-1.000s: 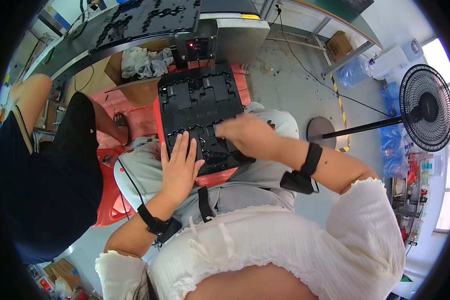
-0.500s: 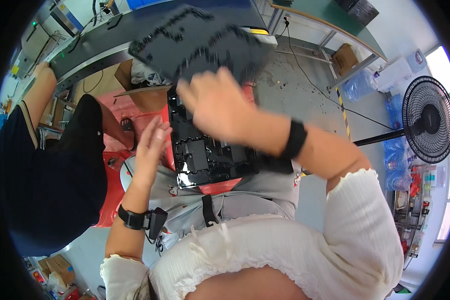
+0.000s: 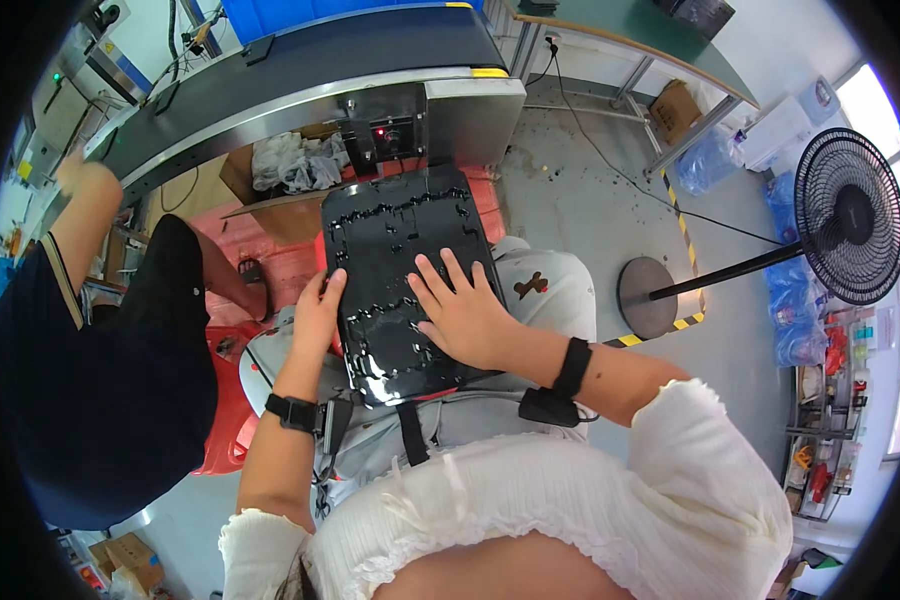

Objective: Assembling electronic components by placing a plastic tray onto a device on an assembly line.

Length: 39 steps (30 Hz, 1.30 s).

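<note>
A black glossy plastic panel with rows of small raised shapes rests on my lap, its long side pointing away from me. My right hand lies flat on the panel's right half, with the fingers spread and pointing forward. Along the left edge, my left hand touches the side with fingers stretched forward and the thumb by the rim; part of its fingers is hidden. What lies beneath the panel is mostly covered, though some red shows at its left edge.
Ahead stands a conveyor with a dark belt; below it is an open cardboard box with clear plastic. Another person sits at my left. A black fan stands on the right, and a green-topped table at the far right.
The dark panel that was raised in front of me has come down over the compartmented black tray on my lap. My right hand has dropped onto it; my left remains beside the edge.
</note>
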Available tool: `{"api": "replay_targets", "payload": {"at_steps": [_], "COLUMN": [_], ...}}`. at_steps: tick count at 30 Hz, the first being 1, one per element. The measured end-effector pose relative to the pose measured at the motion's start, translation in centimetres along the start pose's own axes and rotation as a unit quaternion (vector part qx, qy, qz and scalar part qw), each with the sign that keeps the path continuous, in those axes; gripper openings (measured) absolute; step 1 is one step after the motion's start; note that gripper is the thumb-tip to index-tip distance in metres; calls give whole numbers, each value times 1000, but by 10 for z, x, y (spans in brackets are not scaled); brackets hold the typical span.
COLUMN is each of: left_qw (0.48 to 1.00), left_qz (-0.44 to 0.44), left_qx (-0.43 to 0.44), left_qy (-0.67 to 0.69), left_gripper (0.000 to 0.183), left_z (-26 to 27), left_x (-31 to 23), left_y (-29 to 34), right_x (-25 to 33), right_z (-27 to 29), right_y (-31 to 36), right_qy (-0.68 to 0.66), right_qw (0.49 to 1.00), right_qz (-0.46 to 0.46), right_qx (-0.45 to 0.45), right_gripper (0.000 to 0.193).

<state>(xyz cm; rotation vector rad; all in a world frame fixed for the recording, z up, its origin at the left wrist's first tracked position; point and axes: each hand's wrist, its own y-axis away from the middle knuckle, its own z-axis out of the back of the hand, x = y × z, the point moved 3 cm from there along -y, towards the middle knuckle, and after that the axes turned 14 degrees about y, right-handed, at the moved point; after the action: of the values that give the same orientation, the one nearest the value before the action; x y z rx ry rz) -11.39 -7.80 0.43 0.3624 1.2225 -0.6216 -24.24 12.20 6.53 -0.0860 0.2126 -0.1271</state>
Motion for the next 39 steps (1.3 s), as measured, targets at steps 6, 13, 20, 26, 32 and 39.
{"api": "replay_targets", "payload": {"at_steps": [6,13,20,26,32,39], "left_qw": [991,999,990,981,925,882], "left_qz": [119,33,46,-126,-347,-176], "left_qx": [45,-37,56,74,-31,176], "left_qy": [50,18,-124,-130,-152,-401], "left_gripper": [48,46,51,51,43,64], "left_z": [-3,-15,0,56,53,41], "left_x": [1,11,-3,-114,-206,-127], "left_y": [-27,-12,-16,-98,-258,-394], "right_x": [-4,-4,-7,-118,-248,-299], "right_z": [-14,-12,-2,76,78,80], "right_y": [-17,-16,-29,-120,-285,-317], "right_qy": [-45,-84,-65,-302,-45,-19], "right_qw": [995,992,996,944,959,986], "right_qz": [-43,-55,-49,132,-11,-101], "right_qx": [-74,-82,-44,26,-279,131], "right_gripper": [59,59,56,34,43,47]}}
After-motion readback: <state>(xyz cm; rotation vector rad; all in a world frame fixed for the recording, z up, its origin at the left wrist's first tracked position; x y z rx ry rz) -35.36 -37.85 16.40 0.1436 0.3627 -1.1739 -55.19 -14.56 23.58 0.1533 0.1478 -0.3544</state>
